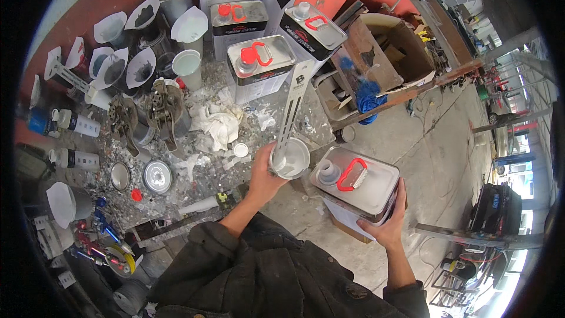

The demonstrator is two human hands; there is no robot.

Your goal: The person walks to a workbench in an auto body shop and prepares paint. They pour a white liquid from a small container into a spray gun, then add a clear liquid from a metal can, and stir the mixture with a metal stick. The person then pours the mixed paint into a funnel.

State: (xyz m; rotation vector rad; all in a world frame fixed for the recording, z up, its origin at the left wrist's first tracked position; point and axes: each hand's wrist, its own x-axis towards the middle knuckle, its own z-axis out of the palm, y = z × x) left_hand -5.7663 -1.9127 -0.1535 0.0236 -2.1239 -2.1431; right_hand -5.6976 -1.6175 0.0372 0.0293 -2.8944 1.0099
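My left hand [265,178] is wrapped round a translucent mixing cup [299,165] near the bench's front edge. A flat, slotted mixing stick [291,106] stands in the cup, leaning up and away. To the right, my right hand [385,224] grips the side of a rectangular metal can [379,187], thumb on the near face and fingers along the right side. On the can's top are a red handle [352,175] and a pale spout [328,171] with no red cap on it. The spout is beside the cup, apart from it. How full the cup is, I cannot tell.
More metal cans [262,59] stand at the back of the paint-spattered bench [194,188]. Cups with paper filters [141,68] line the left, near metal-lidded tins [168,112]. Crumpled rags [218,123], a lid [158,176] and a red cap [136,195] lie about. Spray guns [106,229] hang front left.
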